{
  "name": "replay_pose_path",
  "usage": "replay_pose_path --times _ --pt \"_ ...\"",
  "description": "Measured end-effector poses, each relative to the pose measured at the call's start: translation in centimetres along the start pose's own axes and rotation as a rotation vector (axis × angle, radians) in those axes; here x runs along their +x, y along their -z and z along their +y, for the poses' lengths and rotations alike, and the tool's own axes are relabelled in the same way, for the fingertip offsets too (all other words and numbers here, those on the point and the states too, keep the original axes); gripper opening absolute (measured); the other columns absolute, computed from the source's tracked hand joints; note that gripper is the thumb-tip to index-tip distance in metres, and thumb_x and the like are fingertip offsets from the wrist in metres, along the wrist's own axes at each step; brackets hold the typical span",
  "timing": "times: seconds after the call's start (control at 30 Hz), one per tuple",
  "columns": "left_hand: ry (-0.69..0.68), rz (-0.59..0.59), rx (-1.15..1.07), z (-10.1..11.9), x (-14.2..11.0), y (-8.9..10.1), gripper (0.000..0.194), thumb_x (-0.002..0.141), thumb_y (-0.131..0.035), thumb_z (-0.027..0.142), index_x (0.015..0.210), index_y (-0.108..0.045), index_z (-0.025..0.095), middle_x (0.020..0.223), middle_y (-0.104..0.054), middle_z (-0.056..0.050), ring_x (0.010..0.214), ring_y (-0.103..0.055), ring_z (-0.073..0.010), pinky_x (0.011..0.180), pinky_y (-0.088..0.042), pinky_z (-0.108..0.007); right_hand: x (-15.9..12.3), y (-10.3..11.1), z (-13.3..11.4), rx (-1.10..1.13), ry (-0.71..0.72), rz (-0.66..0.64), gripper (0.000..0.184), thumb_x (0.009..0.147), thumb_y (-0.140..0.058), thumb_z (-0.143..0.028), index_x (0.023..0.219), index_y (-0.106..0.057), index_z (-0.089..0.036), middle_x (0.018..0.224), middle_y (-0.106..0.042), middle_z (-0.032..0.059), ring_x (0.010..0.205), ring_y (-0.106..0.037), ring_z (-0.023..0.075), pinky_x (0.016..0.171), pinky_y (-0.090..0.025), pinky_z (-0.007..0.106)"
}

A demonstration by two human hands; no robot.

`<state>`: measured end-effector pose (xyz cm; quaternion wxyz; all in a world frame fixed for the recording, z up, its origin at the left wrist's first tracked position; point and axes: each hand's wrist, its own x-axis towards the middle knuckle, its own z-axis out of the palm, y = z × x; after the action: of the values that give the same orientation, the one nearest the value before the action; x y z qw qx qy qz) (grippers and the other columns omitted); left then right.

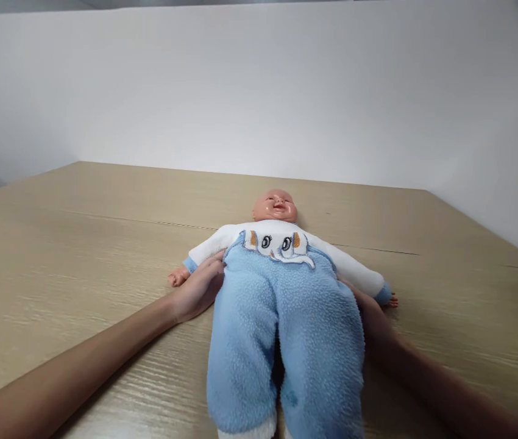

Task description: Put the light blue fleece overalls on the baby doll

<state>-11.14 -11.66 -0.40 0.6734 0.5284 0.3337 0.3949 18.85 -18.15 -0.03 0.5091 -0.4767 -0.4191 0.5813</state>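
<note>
A baby doll (281, 286) lies on its back on the wooden table (80, 244), head away from me, feet toward me. It wears a fleece suit with blue legs, white sleeves and an elephant face on the chest. My left hand (199, 286) rests against the doll's side at the waist, fingers laid along the blue fleece below its arm. My right hand (363, 302) is pressed to the other side of the waist, and its fingers are mostly hidden behind the suit.
A plain white wall (259, 91) rises behind the table's far edge. A seam runs across the tabletop behind the doll's shoulders.
</note>
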Motion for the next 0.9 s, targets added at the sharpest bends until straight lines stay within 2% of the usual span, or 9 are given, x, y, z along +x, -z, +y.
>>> replay_pose_path --times 0.1,0.17,0.23,0.3,0.4,0.57,0.63,0.77,0.9 --pt "-0.009 -0.020 -0.094 0.3 0.2 0.9 0.021 0.082 -0.066 0.031 0.100 -0.058 0.022 0.095 -0.060 -0.002 0.088 -0.056 -0.0210 0.080 -0.045 -0.032 0.2 1.2 -0.1 -0.150 0.094 -0.059 0.027 0.095 -0.067 -0.047 0.113 -0.078 -0.031 0.112 -0.081 0.0045 0.131 -0.064 0.0386 0.120 -0.048 0.047" --pt "-0.059 -0.063 -0.022 0.7 0.3 1.7 0.024 0.083 -0.071 0.035 0.099 -0.060 0.021 0.094 -0.056 -0.001 0.088 -0.053 -0.0198 0.079 -0.043 -0.031 0.1 2.1 -0.2 -0.227 0.149 -0.100 0.029 0.092 -0.064 -0.040 0.117 -0.077 -0.031 0.123 -0.078 0.0045 0.138 -0.057 0.0385 0.124 -0.042 0.048" --pt "-0.121 -0.097 0.091 1.2 0.5 2.2 0.028 0.088 -0.074 0.041 0.096 -0.059 0.020 0.091 -0.052 0.000 0.084 -0.049 -0.0183 0.076 -0.040 -0.030 -0.1 2.7 -0.6 -0.247 0.199 -0.091 0.028 0.090 -0.064 -0.036 0.113 -0.076 -0.030 0.118 -0.076 0.0046 0.129 -0.060 0.0374 0.117 -0.046 0.048" --pt "-0.165 -0.100 0.165 2.0 0.7 2.2 0.033 0.094 -0.074 0.048 0.091 -0.056 0.020 0.086 -0.050 0.001 0.078 -0.046 -0.0163 0.071 -0.036 -0.029 -0.2 2.8 -1.3 -0.249 0.244 -0.106 0.018 0.091 -0.064 -0.039 0.100 -0.074 -0.028 0.099 -0.070 0.0040 0.105 -0.063 0.0325 0.098 -0.052 0.044" --pt "-0.184 -0.046 0.230 3.2 0.8 1.3 0.040 0.099 -0.072 0.055 0.090 -0.055 0.020 0.085 -0.052 0.001 0.077 -0.046 -0.0155 0.071 -0.035 -0.029 0.3 2.0 -2.6 -0.240 0.246 -0.159 0.017 0.095 -0.063 -0.042 0.094 -0.068 -0.026 0.087 -0.059 0.0017 0.084 -0.055 0.0252 0.081 -0.050 0.036" --pt "-0.134 0.031 0.357 3.4 0.7 0.6 0.043 0.103 -0.062 0.063 0.103 -0.059 0.021 0.095 -0.058 -0.001 0.086 -0.052 -0.0188 0.078 -0.041 -0.031 1.5 1.0 -3.1 -0.301 0.168 -0.018 0.023 0.099 -0.066 -0.050 0.100 -0.065 -0.027 0.093 -0.067 0.0029 0.096 -0.061 0.0280 0.088 -0.053 0.037" --pt "-0.132 0.009 0.530 3.1 0.4 1.2 0.041 0.105 -0.056 0.062 0.100 -0.058 0.022 0.095 -0.057 -0.001 0.087 -0.051 -0.0198 0.081 -0.042 -0.032 1.4 1.5 -2.6 -0.406 0.157 -0.050 0.029 0.100 -0.067 -0.055 0.098 -0.064 -0.026 0.091 -0.066 0.0026 0.092 -0.061 0.0280 0.084 -0.052 0.038" --pt "-0.168 -0.049 0.824 2.7 -0.4 2.5 0.038 0.108 -0.048 0.057 0.099 -0.057 0.021 0.103 -0.060 -0.003 0.098 -0.054 -0.0234 0.095 -0.044 -0.036 0.5 2.5 -1.8 -0.729 0.313 -0.130 0.030 0.102 -0.067 -0.051 0.088 -0.062 -0.025 0.094 -0.065 0.0046 0.090 -0.060 0.0287 0.085 -0.047 0.040" --pt "-0.124 -0.018 0.691 2.4 -0.7 2.1 0.040 0.107 -0.052 0.061 0.104 -0.064 0.022 0.103 -0.065 -0.004 0.105 -0.058 -0.0266 0.097 -0.050 -0.036 0.1 1.5 -1.5 -0.540 0.206 -0.056 0.026 0.097 -0.072 -0.053 0.100 -0.069 -0.027 0.108 -0.072 0.0056 0.107 -0.063 0.0326 0.098 -0.049 0.042"
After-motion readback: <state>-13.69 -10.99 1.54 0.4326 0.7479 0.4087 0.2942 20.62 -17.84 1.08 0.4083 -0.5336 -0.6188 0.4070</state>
